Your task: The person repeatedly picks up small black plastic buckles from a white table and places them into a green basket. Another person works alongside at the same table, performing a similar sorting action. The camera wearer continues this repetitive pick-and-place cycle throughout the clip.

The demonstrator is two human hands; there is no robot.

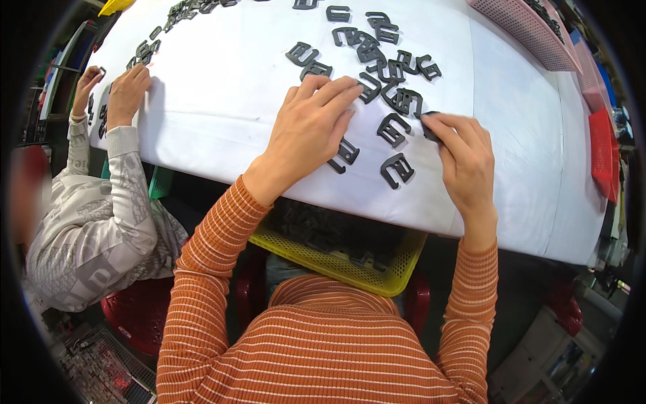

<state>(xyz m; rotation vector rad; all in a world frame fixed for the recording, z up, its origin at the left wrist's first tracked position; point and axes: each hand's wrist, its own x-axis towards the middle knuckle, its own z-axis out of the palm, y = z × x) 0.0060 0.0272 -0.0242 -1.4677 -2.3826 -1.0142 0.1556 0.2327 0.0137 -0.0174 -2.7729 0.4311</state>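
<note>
Loose black plastic buckles [393, 130] with open, hook-like frames lie scattered over the white tabletop in front of me. My right hand [464, 155] pinches one black buckle [429, 126] between thumb and fingers, at the right edge of the group; the fingers partly cover it. My left hand [306, 128] hovers over the buckles with its fingers stretched and the thumb apart. Its fingertips come close to another buckle [368, 89], and I cannot tell if they touch it. Part of a buckle [348, 151] shows below the left hand.
A yellow perforated basket [323, 259] of black pieces sits at my lap under the table edge. Pink baskets [531, 40] and a red basket [603, 155] line the right side. At left, a co-worker's hands [128, 94] handle small dark pieces beside a further pile [185, 12].
</note>
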